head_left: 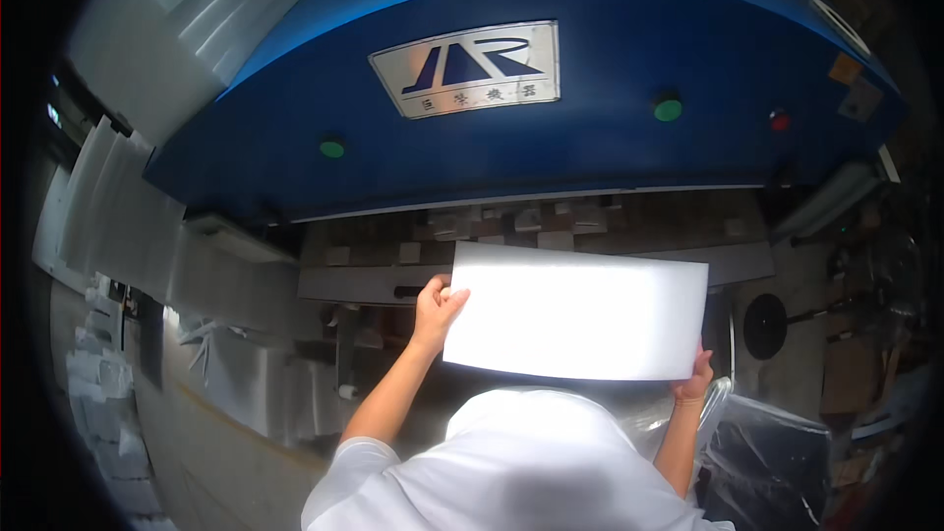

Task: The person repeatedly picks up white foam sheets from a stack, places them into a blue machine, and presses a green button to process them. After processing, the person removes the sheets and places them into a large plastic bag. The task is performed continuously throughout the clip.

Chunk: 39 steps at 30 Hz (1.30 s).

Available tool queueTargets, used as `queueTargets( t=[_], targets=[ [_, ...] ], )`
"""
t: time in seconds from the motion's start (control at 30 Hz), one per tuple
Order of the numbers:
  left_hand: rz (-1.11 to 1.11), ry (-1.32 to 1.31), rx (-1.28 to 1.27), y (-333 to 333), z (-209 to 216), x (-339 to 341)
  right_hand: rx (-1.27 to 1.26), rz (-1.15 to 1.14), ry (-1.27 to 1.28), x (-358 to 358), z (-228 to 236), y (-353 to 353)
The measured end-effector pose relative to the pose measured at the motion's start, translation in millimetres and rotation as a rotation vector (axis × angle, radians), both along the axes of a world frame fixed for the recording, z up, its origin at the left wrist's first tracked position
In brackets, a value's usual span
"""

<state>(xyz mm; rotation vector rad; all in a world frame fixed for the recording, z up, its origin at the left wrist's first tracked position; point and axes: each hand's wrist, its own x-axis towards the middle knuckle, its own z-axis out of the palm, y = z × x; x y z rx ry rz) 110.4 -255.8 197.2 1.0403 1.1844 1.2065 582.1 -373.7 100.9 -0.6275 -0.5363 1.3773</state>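
A white rectangular foam sheet (pixel 575 315) is held up in front of my body, lit brightly along its upper part. My left hand (pixel 438 313) grips its left edge, the thumb lying on the face toward me. At the lower right corner my right hand (pixel 694 379) holds the sheet, with some of its fingers hidden behind it. Beyond the sheet is the bed (pixel 369 282) of a large blue machine (pixel 610 69), where several small pale blocks (pixel 556 240) lie.
Green buttons (pixel 332 148) and a red button (pixel 779 121) sit on the machine's front. Stacks of white sheets (pixel 123 202) stand at the left. A black round base (pixel 765 325) is on the floor at right, near a clear plastic bag (pixel 767 452).
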Motion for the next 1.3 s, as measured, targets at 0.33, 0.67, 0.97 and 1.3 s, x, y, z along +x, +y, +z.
queueTargets(
  t=[0.33, 0.67, 0.97, 1.3],
  targets=[
    [0.268, 0.341, 0.269, 111.9, -91.1, -90.1, -0.08, -0.276, -1.032, -106.6, -1.7, 215.5],
    [0.222, 1.236, 0.602, 241.7, -188.7, -122.1, 0.125, -0.054, -1.451, -126.0, -42.6, 338.6],
    [0.17, 1.237, 0.633, 251.7, -174.3, -106.1, 0.097, -0.056, -1.879, -102.7, -92.7, 346.1],
    [-0.09, 1.085, 0.909, 117.8, -52.2, -99.6, 0.067, -0.777, -1.3, -120.3, 9.1, 263.0]
  ],
)
